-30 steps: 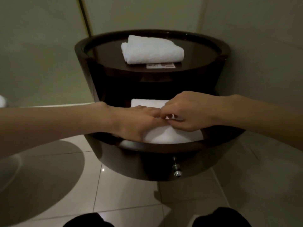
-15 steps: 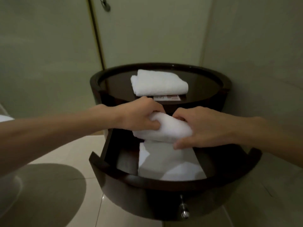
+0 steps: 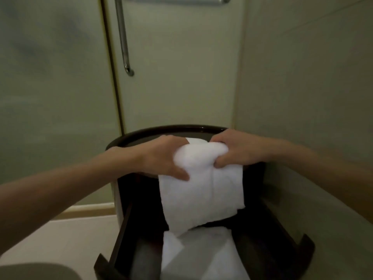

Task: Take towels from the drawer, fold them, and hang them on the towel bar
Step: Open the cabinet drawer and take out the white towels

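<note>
I see a towel [image 3: 199, 190] hanging above the open drawer [image 3: 121, 249], another towel [image 3: 203, 255] inside it, cabinet top [image 3: 141, 134] behind, bar [image 3: 124, 37] above.

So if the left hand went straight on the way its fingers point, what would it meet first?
The left hand points rightward across the lifted towel, so it would probably meet the right hand, which grips the same towel. Depth is unclear.

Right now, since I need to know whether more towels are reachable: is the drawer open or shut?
Open. The drawer is pulled out, with a white towel lying inside below the lifted towel.
</note>
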The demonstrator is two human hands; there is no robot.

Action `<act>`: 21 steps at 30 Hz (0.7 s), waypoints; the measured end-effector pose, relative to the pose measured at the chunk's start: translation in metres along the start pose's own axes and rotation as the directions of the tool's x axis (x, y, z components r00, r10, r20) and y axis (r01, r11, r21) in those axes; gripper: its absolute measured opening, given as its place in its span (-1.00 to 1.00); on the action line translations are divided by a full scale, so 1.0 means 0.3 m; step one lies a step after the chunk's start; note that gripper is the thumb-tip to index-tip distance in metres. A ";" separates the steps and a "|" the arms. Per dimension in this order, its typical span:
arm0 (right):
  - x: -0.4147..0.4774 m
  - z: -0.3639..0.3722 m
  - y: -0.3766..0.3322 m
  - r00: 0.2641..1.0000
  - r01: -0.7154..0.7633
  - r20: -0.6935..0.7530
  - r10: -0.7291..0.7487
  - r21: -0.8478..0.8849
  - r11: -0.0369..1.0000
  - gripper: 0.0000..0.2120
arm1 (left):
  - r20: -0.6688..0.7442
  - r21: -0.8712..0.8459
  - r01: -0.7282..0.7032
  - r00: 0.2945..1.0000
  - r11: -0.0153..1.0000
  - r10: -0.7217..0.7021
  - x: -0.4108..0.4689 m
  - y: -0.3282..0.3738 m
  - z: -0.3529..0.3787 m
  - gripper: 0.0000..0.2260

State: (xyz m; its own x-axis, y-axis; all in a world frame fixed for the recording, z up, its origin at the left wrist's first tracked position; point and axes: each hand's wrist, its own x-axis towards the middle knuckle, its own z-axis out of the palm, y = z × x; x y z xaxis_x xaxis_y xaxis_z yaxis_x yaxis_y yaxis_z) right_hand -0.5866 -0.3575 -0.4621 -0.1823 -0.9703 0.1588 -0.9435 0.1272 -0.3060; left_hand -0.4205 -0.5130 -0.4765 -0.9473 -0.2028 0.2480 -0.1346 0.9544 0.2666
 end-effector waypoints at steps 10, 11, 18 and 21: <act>0.210 -0.328 -0.045 0.983 -0.027 -0.179 0.045 0.102 0.994 -0.79 | -0.230 0.081 -0.008 0.973 0.997 0.026 0.191 0.005 -0.341 -0.70; 0.234 -0.354 -0.049 0.976 -0.020 -0.213 0.039 0.093 0.995 -0.78 | -0.255 0.101 -0.002 0.967 0.995 0.028 0.216 -0.001 -0.372 -0.68; 0.418 -0.334 -0.006 0.840 -0.027 -0.537 -0.078 -0.185 0.982 -0.68 | -0.510 0.376 0.145 0.857 0.915 0.074 0.366 -0.108 -0.402 -0.62; 0.461 -0.211 0.032 0.756 -0.102 -0.642 -0.129 -0.310 0.945 -0.70 | -0.558 0.498 0.198 0.818 0.844 0.138 0.393 -0.167 -0.286 -0.62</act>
State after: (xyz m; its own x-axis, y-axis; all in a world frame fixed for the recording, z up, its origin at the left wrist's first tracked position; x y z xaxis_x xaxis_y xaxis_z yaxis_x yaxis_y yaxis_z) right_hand -0.6383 -0.4776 -0.3837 -0.1938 -0.6179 0.7620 -0.9590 0.2832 -0.0143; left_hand -0.5004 -0.6035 -0.3806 -0.6314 -0.1570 0.7594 -0.4456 0.8749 -0.1896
